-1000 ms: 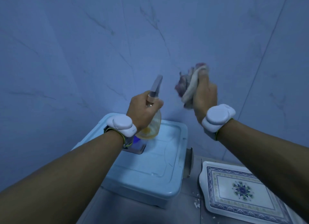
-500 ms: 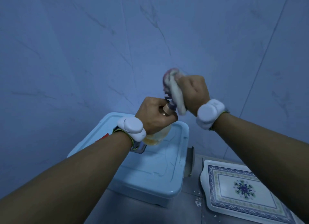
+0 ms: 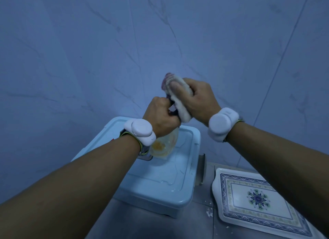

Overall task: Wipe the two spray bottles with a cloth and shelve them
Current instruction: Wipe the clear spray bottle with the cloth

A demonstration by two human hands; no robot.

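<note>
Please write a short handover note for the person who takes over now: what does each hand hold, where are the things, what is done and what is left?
Left hand grips the spray bottle by its neck, above the blue box.
Right hand holds the cloth, wrapped over the bottle's spray head.
Done: wiping of this bottle is under way.
Left: finish it and shelve it. Second bottle and shelf are not in view. The patterned tray lies to the right.
</note>
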